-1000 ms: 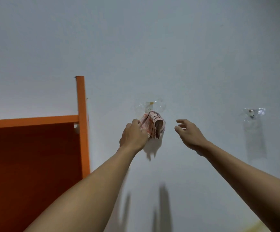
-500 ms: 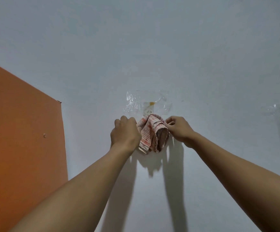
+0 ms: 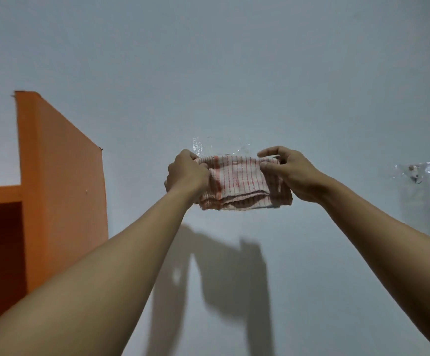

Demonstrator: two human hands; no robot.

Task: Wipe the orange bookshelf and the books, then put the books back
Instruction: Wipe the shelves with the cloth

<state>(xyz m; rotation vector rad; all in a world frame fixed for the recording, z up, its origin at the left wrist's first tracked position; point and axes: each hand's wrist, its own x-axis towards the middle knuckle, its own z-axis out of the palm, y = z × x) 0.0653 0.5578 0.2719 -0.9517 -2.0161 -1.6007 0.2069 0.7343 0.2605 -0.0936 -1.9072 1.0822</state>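
A white cloth with red stripes [image 3: 239, 183] is stretched out between both hands, raised in front of the pale wall. My left hand [image 3: 187, 174] grips its left end with curled fingers. My right hand [image 3: 289, 173] pinches its right end between thumb and fingers. The orange bookshelf [image 3: 62, 191] stands at the left, its side panel facing me and a dark compartment visible at the far left edge. No books are in view.
A clear adhesive hook patch [image 3: 220, 147] sticks to the wall just behind the cloth. A second clear hook [image 3: 415, 170] is on the wall further right. The wall elsewhere is bare, with arm shadows below the cloth.
The cloth, bunched at the wall hook before, has come off it and is now pulled out wide between both hands. My right hand took hold of its right end.
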